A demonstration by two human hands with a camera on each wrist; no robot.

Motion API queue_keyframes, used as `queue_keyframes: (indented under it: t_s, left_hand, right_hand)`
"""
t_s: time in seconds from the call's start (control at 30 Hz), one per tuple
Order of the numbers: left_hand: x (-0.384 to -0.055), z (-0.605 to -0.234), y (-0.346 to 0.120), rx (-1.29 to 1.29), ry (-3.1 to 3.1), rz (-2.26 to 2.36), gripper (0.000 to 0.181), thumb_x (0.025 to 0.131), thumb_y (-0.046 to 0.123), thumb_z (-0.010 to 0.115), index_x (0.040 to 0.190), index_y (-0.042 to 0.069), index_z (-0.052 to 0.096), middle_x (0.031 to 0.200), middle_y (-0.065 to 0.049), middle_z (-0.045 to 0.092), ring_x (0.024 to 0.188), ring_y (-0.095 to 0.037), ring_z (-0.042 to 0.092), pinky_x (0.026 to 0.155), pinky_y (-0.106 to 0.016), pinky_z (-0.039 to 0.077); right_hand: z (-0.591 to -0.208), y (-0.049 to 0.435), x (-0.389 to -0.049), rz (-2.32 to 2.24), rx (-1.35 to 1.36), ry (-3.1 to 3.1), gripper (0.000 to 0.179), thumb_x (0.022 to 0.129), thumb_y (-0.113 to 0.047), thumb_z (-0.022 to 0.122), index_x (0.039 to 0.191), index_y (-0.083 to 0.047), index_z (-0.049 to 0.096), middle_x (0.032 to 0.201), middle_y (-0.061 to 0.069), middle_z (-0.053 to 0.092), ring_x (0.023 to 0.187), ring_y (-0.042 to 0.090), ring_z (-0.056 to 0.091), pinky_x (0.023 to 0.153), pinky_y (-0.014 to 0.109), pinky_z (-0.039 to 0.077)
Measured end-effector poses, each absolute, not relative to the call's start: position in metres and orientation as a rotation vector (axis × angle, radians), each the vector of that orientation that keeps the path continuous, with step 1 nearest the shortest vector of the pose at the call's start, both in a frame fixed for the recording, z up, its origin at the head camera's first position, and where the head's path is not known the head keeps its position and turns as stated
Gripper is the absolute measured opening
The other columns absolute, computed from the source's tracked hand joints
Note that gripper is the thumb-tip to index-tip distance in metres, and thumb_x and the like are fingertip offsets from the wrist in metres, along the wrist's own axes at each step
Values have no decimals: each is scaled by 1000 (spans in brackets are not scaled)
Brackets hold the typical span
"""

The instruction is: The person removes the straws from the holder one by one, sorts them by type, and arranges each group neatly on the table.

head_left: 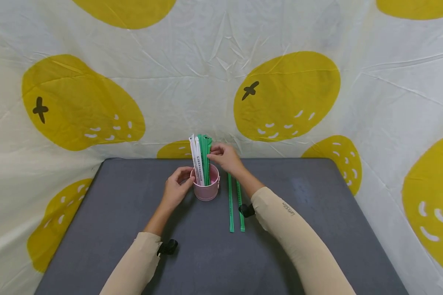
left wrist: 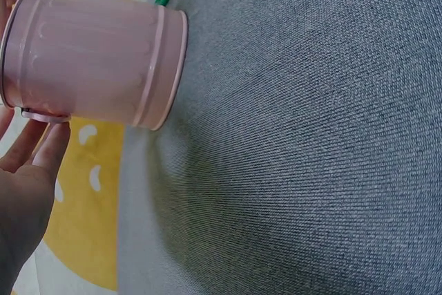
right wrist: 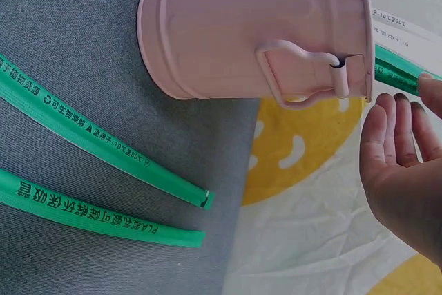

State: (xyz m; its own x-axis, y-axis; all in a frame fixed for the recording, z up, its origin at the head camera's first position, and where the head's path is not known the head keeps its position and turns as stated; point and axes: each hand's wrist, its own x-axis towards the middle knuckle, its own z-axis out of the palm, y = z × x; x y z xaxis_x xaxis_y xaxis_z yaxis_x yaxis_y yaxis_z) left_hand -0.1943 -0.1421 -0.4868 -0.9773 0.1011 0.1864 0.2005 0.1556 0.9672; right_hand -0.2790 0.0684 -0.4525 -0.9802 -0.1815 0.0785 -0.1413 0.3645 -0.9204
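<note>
A small pink metal bucket [head_left: 206,193] with side handles stands upright toward the back of the table. Paper-wrapped straws lean in it, white ones [head_left: 197,164] on the left and green ones [head_left: 206,153] on the right. My left hand [head_left: 176,187] holds the bucket's left side, its fingertips at the handle and rim in the left wrist view. Above the rim on the other side, my right hand [head_left: 227,159] pinches at the green straws; the right wrist view shows the thumb against one, with the index fingertip hidden.
Two loose green wrapped straws [head_left: 231,209] lie side by side on the dark grey table [head_left: 133,200], right of the bucket and partly under the right forearm. Behind the table's back edge hangs a white cloth [head_left: 192,53] with yellow fruit shapes.
</note>
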Motion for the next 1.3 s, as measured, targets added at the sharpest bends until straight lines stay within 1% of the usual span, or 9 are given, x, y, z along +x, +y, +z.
queue_keyframes:
  t_s: [0.33,0.6,0.67,0.8,0.9,0.97,1.07,1.2,1.3]
  left_hand:
    - [-195,-486,-142,-267,-2335,-1994,36,96,-1,69,130,-9,60,129,-30,64,123,-45,62,109,-58,47]
    - [-196,-485,-142,-304,-2331,-1972,36,95,-2,69,129,-11,60,127,-31,65,120,-46,63,108,-60,48]
    - [-197,-485,-142,-305,-2331,-1973,36,95,-2,69,129,-11,60,127,-31,65,120,-46,64,108,-60,48]
    - [-197,-485,-142,-312,-2328,-1984,36,95,-2,69,129,-12,60,127,-31,65,120,-46,64,108,-60,48]
    - [-197,-484,-142,-319,-2323,-1986,36,95,-3,69,129,-12,60,127,-32,65,120,-47,63,107,-59,48]
    - [-198,-484,-142,-320,-2315,-1988,37,95,-3,69,129,-13,59,127,-33,64,121,-47,63,107,-59,48]
    - [-197,-484,-142,-316,-2316,-1979,36,95,-3,68,129,-13,59,128,-33,64,121,-47,63,108,-59,47]
    - [-198,-485,-143,-320,-2320,-1967,37,95,-3,68,129,-14,58,128,-34,63,121,-48,63,108,-60,47]
    - [-198,-486,-143,-321,-2324,-1968,37,96,-3,68,129,-13,58,128,-33,64,121,-48,63,108,-60,47]
  right_hand:
    - [-452,68,-280,-1690,-301,2611,25,94,-12,76,114,2,69,107,19,75,97,30,71,85,33,60]
    - [-448,72,-277,-1769,-282,2577,21,95,-8,73,112,4,68,101,20,72,86,24,69,75,29,60]
    - [-446,73,-277,-1789,-282,2566,20,96,-8,72,112,4,68,100,19,71,83,21,68,76,32,61]
    - [-442,76,-277,-1828,-290,2547,19,96,-7,72,110,5,68,99,18,72,79,16,67,81,43,62]
    - [-436,78,-277,-1846,-291,2540,18,96,-8,72,109,4,68,97,16,72,78,14,67,82,45,62]
    - [-432,80,-277,-1859,-293,2540,18,96,-8,72,109,4,68,97,15,71,80,16,68,81,44,63]
    - [-426,83,-277,-1874,-304,2537,19,97,-9,71,110,4,67,98,15,70,86,24,69,81,41,62]
    - [-419,88,-278,-1902,-316,2502,20,99,-10,68,113,4,65,99,14,68,99,43,68,81,36,61]
    - [-412,92,-278,-1919,-322,2487,20,100,-12,67,114,3,65,100,12,67,101,45,67,81,32,62]
